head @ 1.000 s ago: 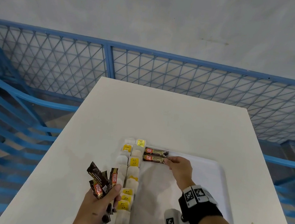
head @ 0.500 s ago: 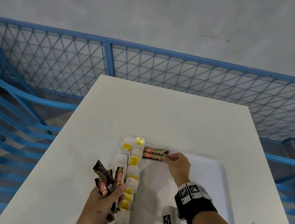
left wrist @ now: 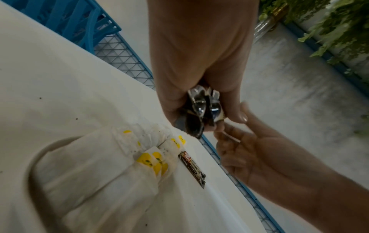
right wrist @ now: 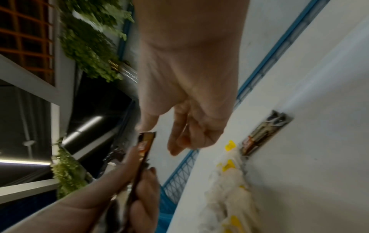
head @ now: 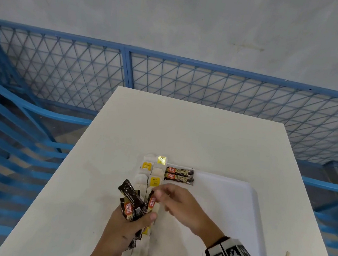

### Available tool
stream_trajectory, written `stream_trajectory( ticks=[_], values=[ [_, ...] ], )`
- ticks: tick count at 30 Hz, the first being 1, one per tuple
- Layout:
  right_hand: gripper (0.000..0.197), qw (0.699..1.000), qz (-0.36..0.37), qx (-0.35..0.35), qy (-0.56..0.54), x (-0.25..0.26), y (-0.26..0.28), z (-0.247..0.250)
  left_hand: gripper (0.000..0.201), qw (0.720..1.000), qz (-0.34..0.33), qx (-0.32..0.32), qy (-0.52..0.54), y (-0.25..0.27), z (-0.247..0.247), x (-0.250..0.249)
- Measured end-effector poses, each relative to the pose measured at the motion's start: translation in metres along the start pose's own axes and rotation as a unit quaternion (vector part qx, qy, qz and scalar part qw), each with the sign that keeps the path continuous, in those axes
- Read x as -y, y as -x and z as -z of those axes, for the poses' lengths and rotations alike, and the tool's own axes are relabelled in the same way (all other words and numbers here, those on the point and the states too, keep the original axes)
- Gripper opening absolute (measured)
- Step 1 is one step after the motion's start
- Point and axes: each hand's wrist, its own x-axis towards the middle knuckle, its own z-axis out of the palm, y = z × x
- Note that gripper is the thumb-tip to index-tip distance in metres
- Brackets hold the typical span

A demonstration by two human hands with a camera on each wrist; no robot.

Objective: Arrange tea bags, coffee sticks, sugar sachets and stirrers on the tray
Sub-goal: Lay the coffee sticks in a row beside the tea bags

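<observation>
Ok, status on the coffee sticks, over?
Left hand grips coffee stick bundle. Right hand at bundle, grip on a stick unclear. Two sticks laid on tray beside tea bags. Nothing blocking.

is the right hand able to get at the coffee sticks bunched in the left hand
Probably yes: the right hand is beside the coffee sticks fanned above the left hand, its fingertips by the nearest one, with nothing between.

Blue mesh fence (head: 190,84) behind white table (head: 184,133); green foliage (right wrist: 89,52).
</observation>
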Motion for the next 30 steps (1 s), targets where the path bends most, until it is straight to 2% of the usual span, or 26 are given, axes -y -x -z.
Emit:
stream_trajectory(
  ticks=[2, 4, 7, 10, 15, 18, 20, 23, 27, 30],
  values=[
    [0.003, 0.999, 0.022, 0.032, 0.005, 0.005, 0.008, -0.003, 0.047, 1.000, -0.008, 0.019, -0.014, 0.002, -0.001, -0.002],
    [0.007, 0.999, 0.018, 0.030, -0.010, 0.008, 0.011, -0.004, 0.030, 0.999, -0.015, 0.030, -0.017, 0.005, -0.002, -0.005],
    [0.010, 0.998, 0.003, 0.013, -0.055, 0.011, 0.013, -0.003, 0.020, 0.999, -0.023, 0.025, -0.012, 0.010, -0.004, -0.008],
    [0.003, 0.992, -0.005, 0.006, -0.128, 0.013, 0.016, 0.000, 0.016, 1.000, -0.020, 0.000, 0.009, 0.009, -0.001, -0.006],
    [0.013, 0.981, -0.032, -0.002, -0.193, 0.016, 0.022, 0.003, 0.014, 0.999, 0.006, -0.003, 0.047, 0.009, 0.002, -0.007],
    [0.010, 0.987, -0.049, 0.039, -0.151, 0.015, 0.025, 0.004, 0.020, 0.999, -0.001, -0.002, 0.038, 0.007, 0.004, -0.007],
    [0.006, 0.995, -0.025, 0.065, -0.065, 0.015, 0.027, 0.004, 0.022, 1.000, -0.008, 0.005, 0.030, 0.007, 0.002, -0.010],
    [0.022, 0.993, 0.028, 0.093, 0.060, 0.018, 0.036, 0.001, 0.014, 0.999, -0.024, 0.032, 0.003, 0.016, -0.006, -0.017],
    [0.040, 0.983, 0.066, 0.125, 0.115, 0.015, 0.036, -0.006, 0.022, 0.998, -0.046, 0.046, 0.001, 0.011, -0.005, -0.019],
    [0.039, 0.986, 0.058, 0.109, 0.111, 0.013, 0.035, -0.007, 0.024, 0.998, -0.046, 0.035, 0.015, 0.008, -0.001, -0.019]
  ],
)
